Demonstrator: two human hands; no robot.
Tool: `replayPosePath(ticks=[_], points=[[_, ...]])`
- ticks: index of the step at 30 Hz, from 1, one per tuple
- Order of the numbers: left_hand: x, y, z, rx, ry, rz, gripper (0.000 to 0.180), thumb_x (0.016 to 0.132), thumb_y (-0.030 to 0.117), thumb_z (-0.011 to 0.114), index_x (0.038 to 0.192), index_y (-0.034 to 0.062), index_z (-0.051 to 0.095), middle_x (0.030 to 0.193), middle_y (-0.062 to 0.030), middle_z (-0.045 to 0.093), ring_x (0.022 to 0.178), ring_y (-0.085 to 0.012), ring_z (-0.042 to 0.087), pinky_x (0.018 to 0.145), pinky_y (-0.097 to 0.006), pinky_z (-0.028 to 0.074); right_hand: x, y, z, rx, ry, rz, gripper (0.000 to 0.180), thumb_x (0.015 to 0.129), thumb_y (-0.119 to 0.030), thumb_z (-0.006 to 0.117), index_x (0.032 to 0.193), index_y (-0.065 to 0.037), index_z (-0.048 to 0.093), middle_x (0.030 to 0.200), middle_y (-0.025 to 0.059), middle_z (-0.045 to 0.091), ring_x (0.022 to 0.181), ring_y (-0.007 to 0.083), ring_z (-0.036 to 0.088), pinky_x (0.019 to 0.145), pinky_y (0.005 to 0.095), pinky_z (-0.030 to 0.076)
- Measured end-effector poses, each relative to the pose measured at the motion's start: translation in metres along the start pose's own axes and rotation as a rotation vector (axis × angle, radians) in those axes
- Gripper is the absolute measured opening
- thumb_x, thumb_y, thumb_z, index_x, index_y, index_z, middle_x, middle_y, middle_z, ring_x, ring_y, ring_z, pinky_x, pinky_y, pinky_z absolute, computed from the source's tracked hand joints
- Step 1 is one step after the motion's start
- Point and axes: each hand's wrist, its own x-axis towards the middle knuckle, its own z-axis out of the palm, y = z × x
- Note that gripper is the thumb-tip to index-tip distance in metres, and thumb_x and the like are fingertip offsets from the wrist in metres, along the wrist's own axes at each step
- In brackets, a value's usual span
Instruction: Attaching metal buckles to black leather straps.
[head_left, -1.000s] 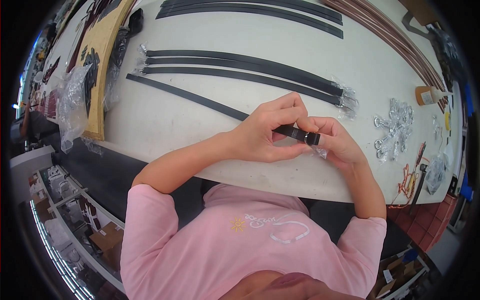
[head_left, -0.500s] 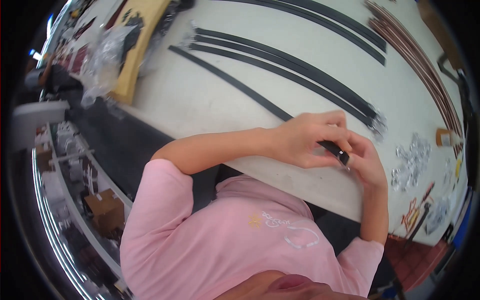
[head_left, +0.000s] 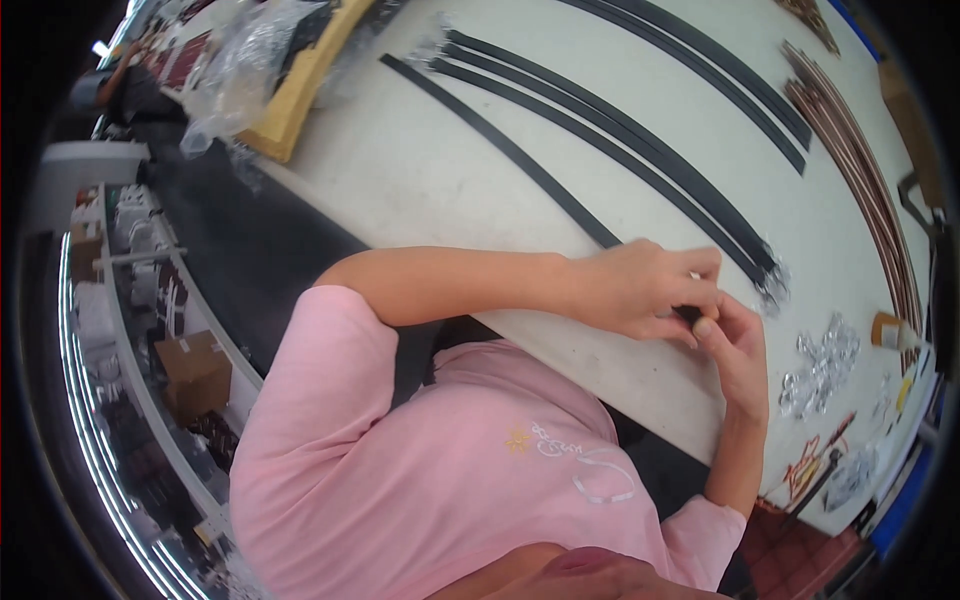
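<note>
A long flat black strip (head_left: 510, 150) slants across the white table, its near end running in under my left hand (head_left: 640, 290). The fingers of that hand are closed around this end, and a dark bit of it shows between the fingertips. My right hand (head_left: 740, 350) meets the left one there, its thumb and fingers pinched together at the tip of the strip. The tip itself is mostly covered by both hands. Beyond them lie several similar black strips (head_left: 700, 190), side by side, with shiny clear plastic wrap (head_left: 773, 288) at their near ends.
On the white table (head_left: 330, 185), more black strips (head_left: 705, 85) and a bundle of brown rods (head_left: 850, 165) lie farther back. Small clear packets (head_left: 820, 365) and an orange-brown container (head_left: 886, 330) are at right. A yellow board (head_left: 290, 115) with plastic sits far left, above shelves holding a cardboard box (head_left: 195, 370).
My view has shifted, so the table items appear displaced. The strip's tip, plainly visible between my hands before, is now mostly covered as the fingers close in on it.
</note>
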Motion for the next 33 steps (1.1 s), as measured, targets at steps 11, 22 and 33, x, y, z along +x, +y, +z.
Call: replayPosePath(ticks=[11, 22, 33], points=[[0.009, -0.006, 0.006, -0.017, -0.016, -0.063, 0.025, 0.082, 0.015, 0.081, 0.102, 0.0102, 0.067, 0.101, -0.0054, 0.056, 0.073, -0.0243, 0.065, 0.06, -0.036, 0.054, 0.003, 0.003, -0.007, 0.063, 0.031, 0.082, 0.016, 0.096, -0.014, 0.071, 0.104, 0.001, 0.069, 0.089, -0.0018, 0.064, 0.084, 0.0046, 0.057, 0.077, 0.0209, 0.046], [0.014, -0.016, -0.017, 0.142, -0.141, -0.124, 0.032, 0.078, 0.006, 0.084, 0.107, 0.0038, 0.072, 0.092, -0.0062, 0.061, 0.083, -0.02, 0.062, 0.068, -0.029, 0.051, 0.003, 0.0, -0.024, 0.039, 0.067, 0.112, 0.026, 0.098, -0.02, 0.069, 0.109, 0.003, 0.068, 0.086, 0.0038, 0.07, 0.08, 0.0081, 0.065, 0.073, 0.0229, 0.051], [0.014, -0.023, -0.015, 0.036, -0.114, -0.149, 0.026, 0.08, 0.004, 0.082, 0.104, 0.0032, 0.073, 0.086, -0.0059, 0.061, 0.075, -0.0164, 0.058, 0.062, -0.028, 0.047, 0.003, 0.004, -0.024, 0.022, 0.05, 0.075, 0.027, 0.1, -0.022, 0.066, 0.11, 0.004, 0.067, 0.084, 0.0029, 0.067, 0.078, 0.0094, 0.063, 0.075, 0.0242, 0.052]])
